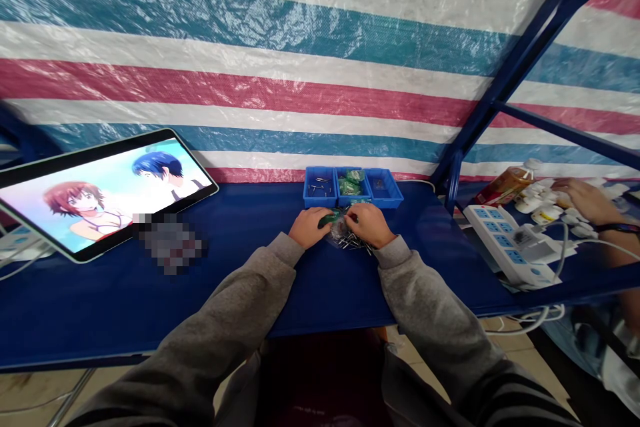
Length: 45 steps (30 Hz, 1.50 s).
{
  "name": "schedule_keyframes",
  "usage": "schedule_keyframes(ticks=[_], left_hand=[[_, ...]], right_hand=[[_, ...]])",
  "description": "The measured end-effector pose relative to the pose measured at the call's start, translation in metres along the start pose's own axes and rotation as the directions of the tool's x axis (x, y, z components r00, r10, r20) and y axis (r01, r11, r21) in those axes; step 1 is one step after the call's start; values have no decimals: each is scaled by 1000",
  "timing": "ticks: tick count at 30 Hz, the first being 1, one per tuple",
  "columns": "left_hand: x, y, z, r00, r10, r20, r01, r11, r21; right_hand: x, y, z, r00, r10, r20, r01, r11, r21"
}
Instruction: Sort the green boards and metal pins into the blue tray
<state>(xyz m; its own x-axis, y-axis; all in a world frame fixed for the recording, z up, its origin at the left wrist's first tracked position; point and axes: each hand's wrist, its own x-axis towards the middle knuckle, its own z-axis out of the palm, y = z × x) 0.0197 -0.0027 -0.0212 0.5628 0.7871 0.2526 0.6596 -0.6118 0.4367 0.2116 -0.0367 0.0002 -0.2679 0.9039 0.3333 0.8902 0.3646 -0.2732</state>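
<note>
My left hand (309, 228) is closed, thumb and fingers pinching the green part of a small clear plastic bag (334, 229). My right hand (371, 224) faces it a short way off, its fingers curled together at the bag's right side; whatever lies between those fingertips is too small to tell. Thin silvery metal pins (353, 241) lie in a loose heap below and between both hands, on or partly in the bag. Just behind stand three joined blue bins: the left bin (320, 201) holds a few metal pins, the middle bin (354, 201) green-and-clear packets, the right bin (393, 200) something small.
A tablet (107, 197) playing a cartoon leans at the left, beside a blurred-out item (173, 243). To the right are a power strip (505, 247), a blue metal post (454, 177), a drink bottle (510, 181), white containers (547, 213) and another person's hand (583, 200).
</note>
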Motion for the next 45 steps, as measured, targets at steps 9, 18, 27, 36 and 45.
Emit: schedule_keyframes(ticks=[9, 18, 27, 36, 45], left_hand=[[-1, 8, -4, 977, -21, -211, -42, 956, -290], [-4, 24, -7, 991, -89, -99, 0, 744, -668], [-3, 24, -7, 988, -123, -94, 9, 652, -758], [-2, 21, -5, 970, -153, -188, -23, 715, -699], [-2, 21, -4, 978, -148, -144, -6, 676, -737]], right_hand=[[-2, 4, -6, 962, -25, -270, 72, 984, 164], [-3, 0, -6, 955, -40, -293, 143, 930, 338], [-3, -7, -8, 974, 48, -221, 75, 852, 518], [-2, -5, -6, 976, 22, -217, 105, 824, 557], [-2, -2, -3, 981, 28, -192, 80, 845, 529]])
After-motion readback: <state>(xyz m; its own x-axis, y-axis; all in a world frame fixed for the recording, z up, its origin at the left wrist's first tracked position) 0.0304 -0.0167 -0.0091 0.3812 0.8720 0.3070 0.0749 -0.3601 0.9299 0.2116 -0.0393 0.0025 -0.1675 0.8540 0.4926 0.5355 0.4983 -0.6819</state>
